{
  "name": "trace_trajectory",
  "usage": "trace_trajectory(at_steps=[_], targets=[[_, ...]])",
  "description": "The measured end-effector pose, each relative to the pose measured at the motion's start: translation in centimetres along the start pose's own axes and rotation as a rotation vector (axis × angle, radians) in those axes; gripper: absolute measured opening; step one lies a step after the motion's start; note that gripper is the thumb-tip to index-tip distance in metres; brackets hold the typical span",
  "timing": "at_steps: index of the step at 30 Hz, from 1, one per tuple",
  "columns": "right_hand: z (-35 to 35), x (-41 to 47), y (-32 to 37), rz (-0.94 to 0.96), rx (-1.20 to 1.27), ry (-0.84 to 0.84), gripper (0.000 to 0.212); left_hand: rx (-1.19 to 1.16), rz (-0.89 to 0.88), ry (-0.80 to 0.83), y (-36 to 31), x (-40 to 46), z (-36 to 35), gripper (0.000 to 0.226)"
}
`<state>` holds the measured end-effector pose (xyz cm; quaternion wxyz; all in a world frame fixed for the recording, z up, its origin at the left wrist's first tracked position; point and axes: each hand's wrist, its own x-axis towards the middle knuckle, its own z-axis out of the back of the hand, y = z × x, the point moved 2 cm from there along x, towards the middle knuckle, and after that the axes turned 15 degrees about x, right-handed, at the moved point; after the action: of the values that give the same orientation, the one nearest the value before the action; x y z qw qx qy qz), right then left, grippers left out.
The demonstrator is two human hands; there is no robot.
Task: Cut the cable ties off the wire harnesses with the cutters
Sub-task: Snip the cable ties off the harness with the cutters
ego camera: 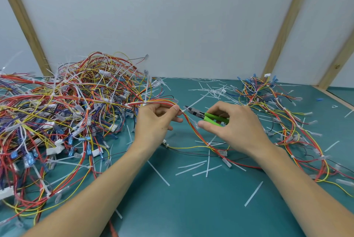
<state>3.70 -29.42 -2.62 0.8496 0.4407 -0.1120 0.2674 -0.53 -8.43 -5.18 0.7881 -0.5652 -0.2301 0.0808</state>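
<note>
- The teal worktop (191, 208) carries everything, with white panels and wooden battens behind it.
- A big tangled heap of harnesses (57, 118) fills the left side; many white ties show in it, so it is probably the stock yet to be done.
- A smaller, looser pile (277, 106) lies at the right, likely the finished lot, kept well apart from the heap.
- The harness in hand (193, 131), red, orange and yellow wires, runs from the heap through the left hand and curves down across the worktop between the arms.
- The left hand (157, 121) pinches those wires between thumb and fingers just beside a tie, seemingly to hold that spot steady for the blades.
- The right hand (229, 121) has its fingers curled round the green handles of the cutters (203, 115), thumb stretched forward.
- Cut-off strips (210, 91) lie scattered over the worktop, thickest at the back.
- The cable tie (183, 111) sits on the wires right at the cutter's tip, whose blades look slightly parted; the snip appears not yet made.
</note>
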Motion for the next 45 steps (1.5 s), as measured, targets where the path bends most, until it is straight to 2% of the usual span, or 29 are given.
trace_trajectory(at_steps=[8,13,20,28,45], targets=[[-0.3,-0.2,0.3,0.007,-0.041,-0.014,0.043,-0.020,-0.010,0.009,0.0,-0.1,-0.2,0.007],[-0.4,-0.1,0.2,-0.018,0.017,0.050,0.037,-0.056,0.011,0.009,0.1,-0.1,-0.2,0.006],[-0.5,-0.1,-0.1,-0.016,0.009,0.058,0.037,-0.073,0.019,0.014,0.2,-0.2,-0.3,0.006],[-1.0,0.0,-0.7,-0.051,0.107,0.093,0.036,-0.085,0.044,0.021,0.3,-0.3,-0.4,0.007],[-1.3,0.0,-0.7,-0.054,0.122,0.083,0.031,-0.118,0.056,0.039,0.2,-0.3,-0.3,0.006]])
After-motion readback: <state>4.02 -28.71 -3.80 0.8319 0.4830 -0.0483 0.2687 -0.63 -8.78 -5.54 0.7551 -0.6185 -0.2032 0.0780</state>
